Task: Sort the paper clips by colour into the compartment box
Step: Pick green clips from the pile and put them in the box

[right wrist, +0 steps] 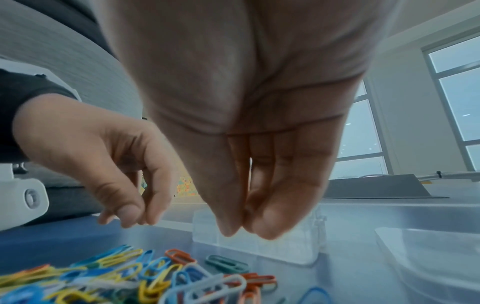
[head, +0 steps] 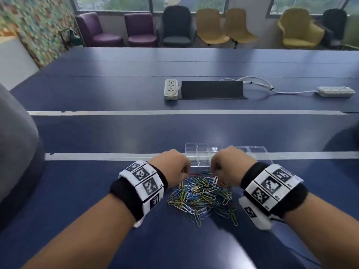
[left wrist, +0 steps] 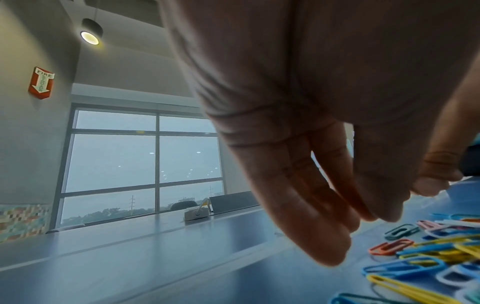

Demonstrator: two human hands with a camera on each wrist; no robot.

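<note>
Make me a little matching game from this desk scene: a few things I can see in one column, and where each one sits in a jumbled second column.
Things:
1. paper clips
2. compartment box
3. power strip
4. chairs

Places:
A. along the far wall under the windows
B. mid-table, beside a dark panel
C. heaped on the table between the two hands
D. just beyond the heap, clear plastic

Pairs: 1-C, 2-D, 3-B, 4-A

Right hand (right wrist: 249, 127) fingertips (right wrist: 228, 228) together above paper clips (right wrist: 145, 275); clear compartment box (right wrist: 285, 251) behind; left hand (right wrist: 103, 164) nearby.
</note>
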